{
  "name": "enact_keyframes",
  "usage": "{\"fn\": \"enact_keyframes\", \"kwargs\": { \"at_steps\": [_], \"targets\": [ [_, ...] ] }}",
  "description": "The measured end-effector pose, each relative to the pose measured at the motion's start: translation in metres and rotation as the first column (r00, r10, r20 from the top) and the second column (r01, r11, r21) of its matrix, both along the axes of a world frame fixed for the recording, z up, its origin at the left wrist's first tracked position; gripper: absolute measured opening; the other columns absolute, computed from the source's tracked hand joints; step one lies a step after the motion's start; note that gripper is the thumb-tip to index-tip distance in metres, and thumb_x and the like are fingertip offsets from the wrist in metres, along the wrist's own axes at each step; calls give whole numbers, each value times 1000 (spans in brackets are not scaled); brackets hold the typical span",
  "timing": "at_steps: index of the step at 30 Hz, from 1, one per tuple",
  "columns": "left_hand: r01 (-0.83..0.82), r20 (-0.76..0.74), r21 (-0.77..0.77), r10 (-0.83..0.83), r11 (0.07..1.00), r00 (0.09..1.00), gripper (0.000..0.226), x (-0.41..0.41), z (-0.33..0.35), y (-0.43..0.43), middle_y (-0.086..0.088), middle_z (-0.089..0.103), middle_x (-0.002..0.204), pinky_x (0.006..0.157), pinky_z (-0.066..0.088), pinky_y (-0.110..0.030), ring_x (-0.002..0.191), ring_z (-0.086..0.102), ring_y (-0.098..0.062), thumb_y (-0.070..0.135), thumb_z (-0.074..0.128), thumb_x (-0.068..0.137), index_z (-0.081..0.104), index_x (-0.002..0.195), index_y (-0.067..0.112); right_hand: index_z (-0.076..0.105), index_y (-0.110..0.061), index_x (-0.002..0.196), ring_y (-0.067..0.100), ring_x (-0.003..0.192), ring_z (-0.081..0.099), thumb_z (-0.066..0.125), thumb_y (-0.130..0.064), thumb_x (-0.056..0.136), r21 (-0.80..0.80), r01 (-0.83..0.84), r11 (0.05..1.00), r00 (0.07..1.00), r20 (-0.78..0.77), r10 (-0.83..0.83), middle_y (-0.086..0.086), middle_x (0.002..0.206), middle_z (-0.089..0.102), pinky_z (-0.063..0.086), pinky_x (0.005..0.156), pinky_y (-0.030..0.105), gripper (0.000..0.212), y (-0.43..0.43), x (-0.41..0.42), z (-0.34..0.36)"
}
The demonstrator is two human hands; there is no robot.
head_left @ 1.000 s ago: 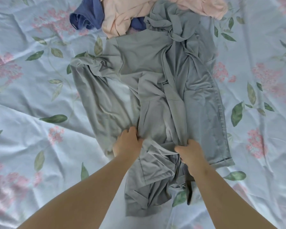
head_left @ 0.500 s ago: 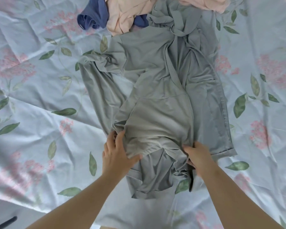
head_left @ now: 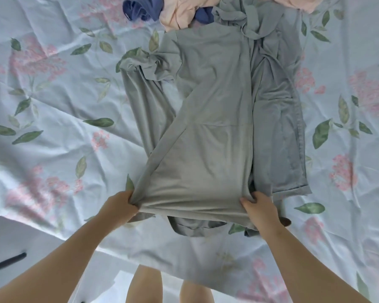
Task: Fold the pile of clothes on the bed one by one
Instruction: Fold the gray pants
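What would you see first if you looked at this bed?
A big grey garment stretched down the middle of the flowery bedsheet, its near edge gripped by the left hand and right hand. Beyond it, at the far edge, pink clothing and blue clothing lie crumpled.

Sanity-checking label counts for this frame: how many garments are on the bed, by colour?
grey fabric garment, spread out, near hem gripped: 1
peach-pink crumpled fabric garment: 1
dark blue crumpled fabric garment: 1 (two patches show, apparently one piece)
Total: 3 visible; the pile runs off the top edge.
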State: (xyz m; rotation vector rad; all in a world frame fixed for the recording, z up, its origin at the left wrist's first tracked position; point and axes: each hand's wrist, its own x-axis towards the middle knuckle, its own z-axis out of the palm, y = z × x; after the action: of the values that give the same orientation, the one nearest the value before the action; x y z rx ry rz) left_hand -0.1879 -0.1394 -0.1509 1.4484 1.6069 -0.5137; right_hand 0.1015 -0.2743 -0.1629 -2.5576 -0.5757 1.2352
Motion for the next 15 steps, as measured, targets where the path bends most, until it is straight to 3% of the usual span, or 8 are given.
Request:
{"fn": "enact_keyframes", "kwargs": {
  "at_steps": [1, 3, 5, 6, 8, 11, 13, 15],
  "targets": [
    [-134, 101, -78, 142, 988, 985, 32, -2, 3, -5, -7, 65, 83, 65, 46, -28, 86, 64, -31, 6, 56, 68, 60, 99, 11, 40, -16, 68, 23, 67, 45, 55, -18, 91, 31, -21, 999, 999, 25, 21, 1, 65, 46, 31, 53, 30, 27, -1, -2, 1],
    [-387, 292, -284, 464, 877, 836, 52, 1, 6, -12, -5, 68, 102, 69, 52, -26, 93, 67, -23, 14, 70, 65, 55, 115, 16, 36, -15, 67, 24, 66, 43, 59, -16, 88, 108, -68, 992, 997, 49, 63, 2, 66, 42, 29, 51, 29, 31, -1, -6, 2],
    [-532, 336, -310, 614, 788, 714, 51, 13, 0, -15, -5, 65, 113, 69, 54, -29, 98, 66, -21, 32, 72, 80, 50, 122, 16, 38, -14, 74, 24, 79, 42, 66, -20, 84, 111, -178, 978, 981, 93, 168, 2, 79, 43, 32, 59, 33, 30, 0, -12, 2],
    [-576, 324, -253, 629, 777, 706, 48, 18, -3, -15, -6, 64, 113, 69, 54, -33, 99, 64, -23, 36, 69, 84, 51, 122, 13, 40, -12, 81, 25, 88, 43, 68, -20, 83, 81, -238, 968, 965, 129, 227, 4, 88, 44, 35, 65, 34, 29, 0, -13, 1],
    [-572, 300, -126, 581, 810, 757, 41, 25, -10, -13, -7, 65, 104, 68, 53, -35, 94, 63, -25, 31, 70, 84, 58, 116, 9, 42, -10, 89, 31, 98, 46, 66, -17, 84, 24, -347, 938, 920, 204, 335, 10, 97, 47, 39, 74, 37, 25, -1, -14, -3],
    [-408, 249, -126, 427, 904, 870, 28, 24, -14, -10, -5, 68, 92, 78, 53, -35, 89, 63, -24, 22, 76, 78, 65, 101, 11, 33, -14, 69, 34, 94, 55, 58, -12, 89, -46, -473, 880, 852, 231, 470, 12, 87, 51, 37, 70, 33, 32, -4, -10, -5],
    [-208, 129, -97, 220, 973, 967, 22, 18, -10, -10, -5, 63, 86, 69, 52, -33, 84, 60, -24, 26, 77, 76, 63, 88, 15, 43, -12, 68, 33, 93, 59, 56, -13, 90, -113, -504, 856, 841, 163, 516, 12, 86, 58, 40, 69, 31, 26, -9, -6, -4],
    [6, -27, -150, -10, 989, 1000, 24, 12, -5, -15, -4, 59, 81, 60, 51, -30, 79, 59, -23, 31, 77, 74, 58, 80, 16, 54, -7, 83, 32, 94, 61, 57, -14, 89, -197, -533, 823, 835, 32, 549, 11, 93, 63, 47, 74, 33, 10, -17, -4, -1]
  ]
}}
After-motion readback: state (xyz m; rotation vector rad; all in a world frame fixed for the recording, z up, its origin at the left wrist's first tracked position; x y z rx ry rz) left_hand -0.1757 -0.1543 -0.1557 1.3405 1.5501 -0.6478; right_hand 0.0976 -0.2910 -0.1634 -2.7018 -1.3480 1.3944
